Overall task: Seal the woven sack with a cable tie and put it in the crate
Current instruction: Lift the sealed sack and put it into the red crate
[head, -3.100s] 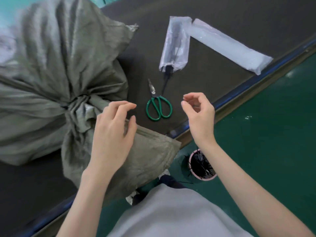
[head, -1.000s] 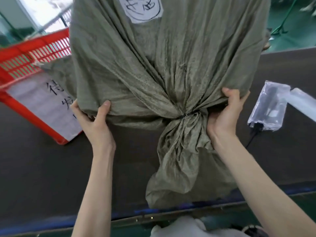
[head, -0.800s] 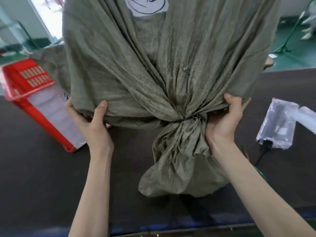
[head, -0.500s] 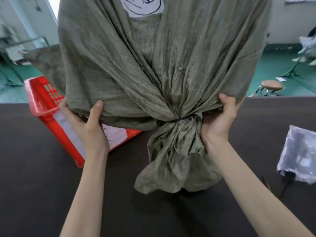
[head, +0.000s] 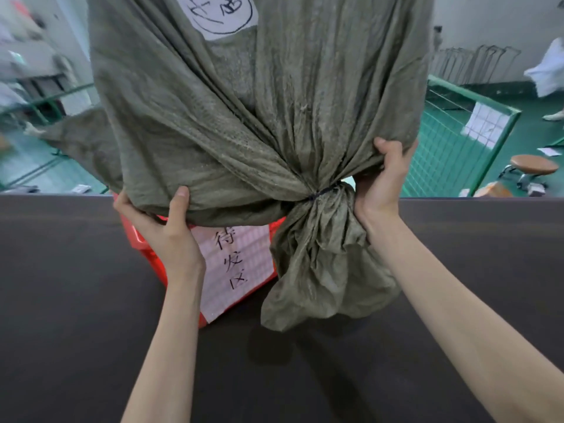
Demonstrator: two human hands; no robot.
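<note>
Both hands are gripping the green woven sack (head: 244, 117) from beneath, holding it clear of the dark worktop (head: 76, 300). My left hand (head: 164, 230) is cupping the sack's lower left edge, thumb pressing up against the fabric, fingers curling out of sight under it. My right hand (head: 384, 181) is closing on the lower right edge, just beside the gathered neck, thumb on the near face.

A black cable tie (head: 323, 192) is cinching the neck tight; the loose mouth (head: 320, 285) is hanging down below it toward the worktop.

The sack is hanging over the red crate (head: 146, 251), which is sitting on the worktop at the far side, mostly hidden behind fabric and my left hand. A white label (head: 241, 267) with handwritten characters is showing on the crate's near wall. Another white label (head: 219, 13) with a drawn circle is showing high on the sack.

Beyond the worktop: green floor, a green wire fence (head: 451, 138) at right, a round stool (head: 534, 166) at far right.
</note>
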